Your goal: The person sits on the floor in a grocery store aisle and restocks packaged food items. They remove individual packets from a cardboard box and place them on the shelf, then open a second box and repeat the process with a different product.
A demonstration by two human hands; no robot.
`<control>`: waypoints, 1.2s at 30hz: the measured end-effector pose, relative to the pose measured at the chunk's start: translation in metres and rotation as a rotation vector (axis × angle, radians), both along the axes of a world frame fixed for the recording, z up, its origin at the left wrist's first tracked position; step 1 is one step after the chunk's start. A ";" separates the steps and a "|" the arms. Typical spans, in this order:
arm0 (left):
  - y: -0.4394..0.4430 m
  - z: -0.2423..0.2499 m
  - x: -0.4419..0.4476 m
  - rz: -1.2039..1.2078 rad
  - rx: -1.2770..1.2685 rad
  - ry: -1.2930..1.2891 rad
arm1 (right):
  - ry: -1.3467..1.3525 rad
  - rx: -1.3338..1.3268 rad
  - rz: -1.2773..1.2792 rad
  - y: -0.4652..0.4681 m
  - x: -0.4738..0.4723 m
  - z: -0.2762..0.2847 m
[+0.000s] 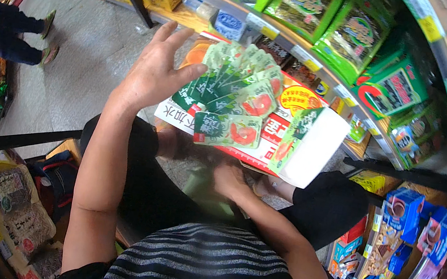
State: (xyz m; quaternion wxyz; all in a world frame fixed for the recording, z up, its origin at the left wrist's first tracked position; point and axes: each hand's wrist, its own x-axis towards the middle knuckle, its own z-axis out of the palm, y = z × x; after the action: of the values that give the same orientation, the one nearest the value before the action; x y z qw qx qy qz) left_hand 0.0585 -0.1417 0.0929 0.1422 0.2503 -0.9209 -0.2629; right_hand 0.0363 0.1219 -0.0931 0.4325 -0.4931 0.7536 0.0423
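Several flat green-and-white snack packets (223,83) with red fruit pictures lie fanned out on a printed cardboard carton (263,160) before me. One packet (227,130) lies crosswise at the near edge of the fan. My left hand (160,71) is at the fan's left side, fingers spread and nothing in its grasp, the thumb close to the packets. On the carton's right end sits a small box (313,148) with a white face and a green printed side. My right hand (231,182) is low between my knees, beside a blurred pale green thing (205,191); its fingertips are hard to make out.
Ahead and right, curved shelving holds green seaweed bags (306,7) and a blue-patterned container (228,25). Blue boxes (401,213) fill the lower right shelf. Wrapped packs (18,204) stand at lower left. Another person's legs (18,33) are on the grey floor (80,53).
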 end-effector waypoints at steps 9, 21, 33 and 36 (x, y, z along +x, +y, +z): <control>0.013 -0.013 -0.012 -0.021 0.410 0.173 | -0.254 -0.457 -0.187 0.074 -0.039 0.175; 0.105 -0.044 -0.044 -0.396 1.969 0.768 | 0.550 -1.250 -0.344 -0.011 -0.137 0.256; 0.103 -0.025 -0.061 -0.327 2.021 0.989 | 0.679 -1.083 -0.039 -0.067 -0.094 0.224; 0.102 -0.021 -0.061 -0.326 1.891 1.017 | 0.677 -1.081 -0.090 -0.071 -0.091 0.223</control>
State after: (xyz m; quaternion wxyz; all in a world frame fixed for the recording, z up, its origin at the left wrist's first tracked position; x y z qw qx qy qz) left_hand -0.0022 -0.0395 0.0719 0.2202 -0.0049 -0.2009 -0.9545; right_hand -0.0548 0.0505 0.1302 -0.1382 -0.5690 0.7834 -0.2084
